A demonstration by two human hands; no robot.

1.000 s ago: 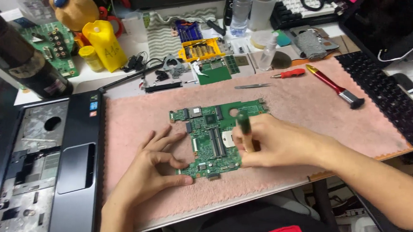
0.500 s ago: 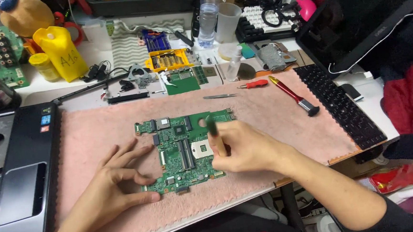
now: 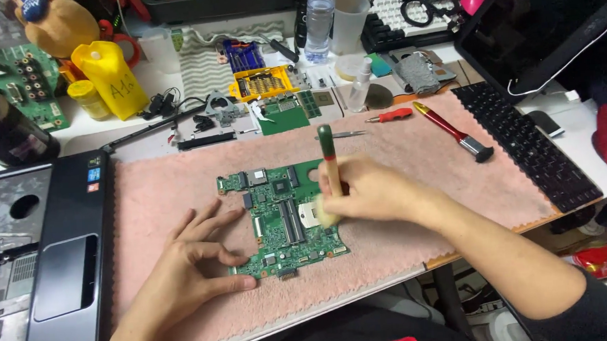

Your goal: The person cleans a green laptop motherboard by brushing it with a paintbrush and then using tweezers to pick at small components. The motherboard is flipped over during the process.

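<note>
Board mid-mat, bare mat all round. Left hand fingers spread, pinning board's left edge. Right hand grips brush over board's right side.

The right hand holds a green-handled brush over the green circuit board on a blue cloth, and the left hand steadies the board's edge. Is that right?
Not quite: the cloth is pink, not blue, as the head view shows. The rest holds: the right hand holds a green-handled brush over the green circuit board, and the left hand steadies its edge.
</note>
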